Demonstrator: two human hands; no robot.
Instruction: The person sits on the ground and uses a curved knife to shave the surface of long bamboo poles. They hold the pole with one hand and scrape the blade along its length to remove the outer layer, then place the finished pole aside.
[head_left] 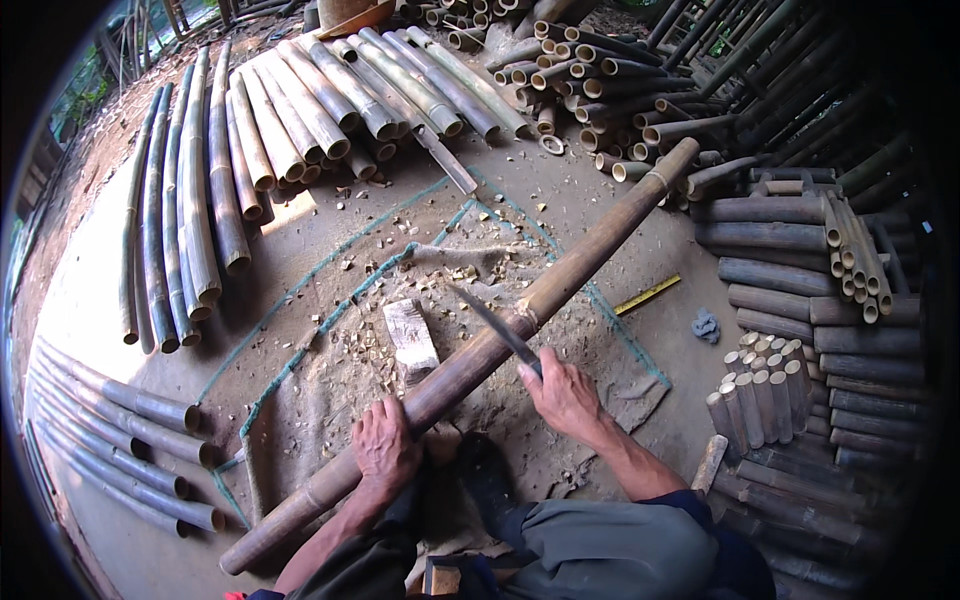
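My left hand clamps a long bamboo pole slanting across the sacking, steadying it, while my right hand grips a knife, blade against the pole.

1. The long bamboo pole is brown, with paler rings at its joints.
2. The knife blade is dull grey.
3. The sack mat is sandy tan, edged in blue-green.
4. The stacked bamboo poles are pale olive and beige.
5. The tape measure is yellow.
6. The wooden block is whitish grey.
7. The trousers are grey-green.
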